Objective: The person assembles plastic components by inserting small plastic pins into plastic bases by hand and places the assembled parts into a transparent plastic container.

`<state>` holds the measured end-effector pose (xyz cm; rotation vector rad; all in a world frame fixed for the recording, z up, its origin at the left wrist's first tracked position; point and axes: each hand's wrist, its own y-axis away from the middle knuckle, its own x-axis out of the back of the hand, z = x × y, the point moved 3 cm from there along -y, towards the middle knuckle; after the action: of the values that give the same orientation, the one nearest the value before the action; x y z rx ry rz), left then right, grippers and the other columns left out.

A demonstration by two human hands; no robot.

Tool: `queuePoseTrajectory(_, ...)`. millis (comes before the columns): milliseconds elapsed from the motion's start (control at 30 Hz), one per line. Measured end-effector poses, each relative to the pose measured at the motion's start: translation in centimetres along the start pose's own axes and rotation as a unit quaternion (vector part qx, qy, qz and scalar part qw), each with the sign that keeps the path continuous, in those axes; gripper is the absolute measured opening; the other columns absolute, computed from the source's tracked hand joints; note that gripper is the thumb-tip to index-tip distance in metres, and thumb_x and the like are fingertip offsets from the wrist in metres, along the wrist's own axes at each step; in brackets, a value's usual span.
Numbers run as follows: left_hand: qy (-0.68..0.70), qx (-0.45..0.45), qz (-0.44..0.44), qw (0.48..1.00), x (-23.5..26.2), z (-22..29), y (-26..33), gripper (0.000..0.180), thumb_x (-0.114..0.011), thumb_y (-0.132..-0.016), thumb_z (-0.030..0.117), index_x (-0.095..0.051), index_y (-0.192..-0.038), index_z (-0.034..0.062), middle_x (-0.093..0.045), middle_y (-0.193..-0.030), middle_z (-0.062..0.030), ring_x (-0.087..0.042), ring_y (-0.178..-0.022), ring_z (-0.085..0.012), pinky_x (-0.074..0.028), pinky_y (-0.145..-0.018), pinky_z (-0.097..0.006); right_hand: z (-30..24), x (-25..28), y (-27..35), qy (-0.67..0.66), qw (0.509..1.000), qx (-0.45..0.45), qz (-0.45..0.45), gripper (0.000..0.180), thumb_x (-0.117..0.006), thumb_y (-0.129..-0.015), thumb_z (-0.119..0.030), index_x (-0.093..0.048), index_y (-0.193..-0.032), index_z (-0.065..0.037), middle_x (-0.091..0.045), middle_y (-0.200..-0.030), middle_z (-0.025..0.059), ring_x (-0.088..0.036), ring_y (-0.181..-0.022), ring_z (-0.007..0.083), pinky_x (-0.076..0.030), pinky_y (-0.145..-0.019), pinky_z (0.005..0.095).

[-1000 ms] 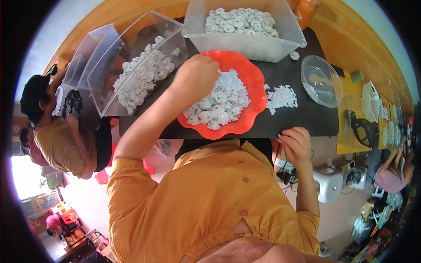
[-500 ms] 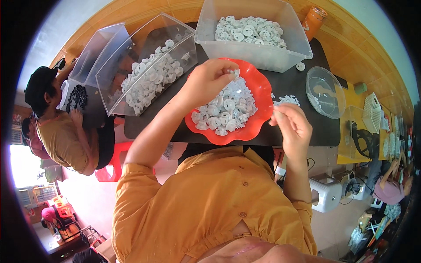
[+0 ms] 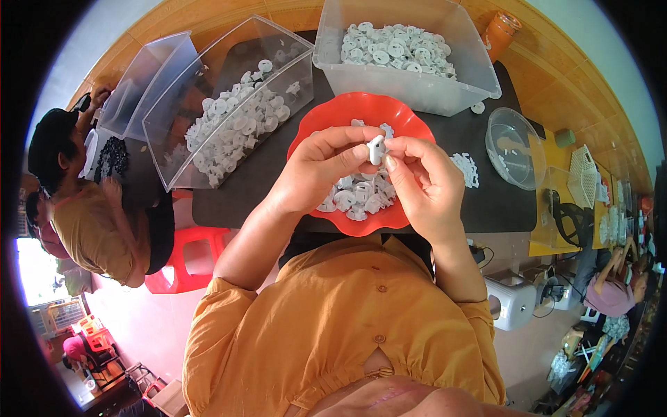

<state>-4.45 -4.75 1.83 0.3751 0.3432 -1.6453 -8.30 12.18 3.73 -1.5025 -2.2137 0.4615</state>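
Observation:
Above a red scalloped bowl (image 3: pixel 417 128), my two hands meet at one small white round plastic part (image 3: pixel 376 149) with a dark hole. My left hand (image 3: pixel 316 170) is closed, its thumb and fingertips pinching the part from the left. My right hand (image 3: pixel 431 184) is closed too, thumb and index finger pressed against the part's right side; whether a smaller piece sits between those fingertips is hidden. Inside the bowl lies a heap of similar white parts (image 3: pixel 361 194), partly covered by my hands. Right of the bowl, small flat white pieces (image 3: pixel 465 170) lie on the dark table (image 3: pixel 486 208).
A clear bin (image 3: pixel 160 156) of white parts stands left, a larger translucent bin (image 3: pixel 417 83) behind the bowl. Farther right are a round clear tub (image 3: pixel 514 149) and an orange jar (image 3: pixel 500 35). A co-worker (image 3: pixel 97 215) sits at left beside black pieces (image 3: pixel 112 158).
My left hand has lifted a white part from the bowl's back edge toward me. My right hand has moved left from the small white pieces, and both hands now meet over the bowl.

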Motion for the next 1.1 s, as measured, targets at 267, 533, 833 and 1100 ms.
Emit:
queuePoseTrajectory(267, -0.147, -0.075, 0.0, 0.986, 0.3, 0.6, 0.5, 0.026, -0.056, -0.1, 0.006, -0.062, -0.124, -0.003, -0.066, -0.113, -0.0085, -0.064, -0.099, -0.0155, -0.055, -0.086, -0.029, -0.7, -0.5, -0.4, 0.027, 0.999, 0.009, -0.03, 0.016, -0.063, -0.086, 0.007, -0.064, -0.101, 0.001, -0.07, -0.094, 0.0116, -0.072, -0.083, 0.02, -0.058, -0.071, 0.0281)
queuePoseTrajectory(533, 0.068, -0.04, -0.014, 0.997, -0.5, -0.3, 0.7, 0.03, -0.051, -0.104, 0.012, -0.06, -0.128, -0.003, -0.065, -0.119, -0.0122, -0.065, -0.107, -0.0196, -0.055, -0.093, -0.034, 0.8, 0.0, -0.1, -0.137, 0.988, -0.05, -0.048, 0.006, -0.067, -0.092, -0.001, -0.063, -0.096, 0.002, -0.064, -0.093, 0.0053, -0.067, -0.082, 0.0125, -0.054, -0.067, 0.0257)
queuePoseTrajectory(833, 0.009, -0.065, 0.02, 0.998, -1.5, -1.0, 1.0, 0.031, -0.05, -0.103, 0.008, -0.058, -0.129, -0.0047, -0.064, -0.12, -0.0134, -0.066, -0.105, -0.0234, -0.054, -0.095, -0.037, 1.4, -0.2, 1.0, -0.15, 0.982, -0.11, -0.019, 0.006, -0.067, -0.092, -0.004, -0.063, -0.093, 0.001, -0.062, -0.091, 0.0043, -0.062, -0.077, 0.009, -0.05, -0.067, 0.0231)
queuePoseTrajectory(1100, -0.469, -0.318, 0.327, 0.756, 4.8, 8.4, 4.3, 0.026, -0.058, -0.097, 0.003, -0.066, -0.121, -0.0026, -0.066, -0.117, -0.0092, -0.062, -0.104, -0.0151, -0.049, -0.091, -0.028, 5.1, 11.2, 3.7, 0.203, 0.966, -0.067, 0.144, 0.006, -0.069, -0.088, -0.004, -0.068, -0.093, 0.0, -0.067, -0.087, 0.009, -0.063, -0.073, 0.0144, -0.051, -0.066, 0.027)
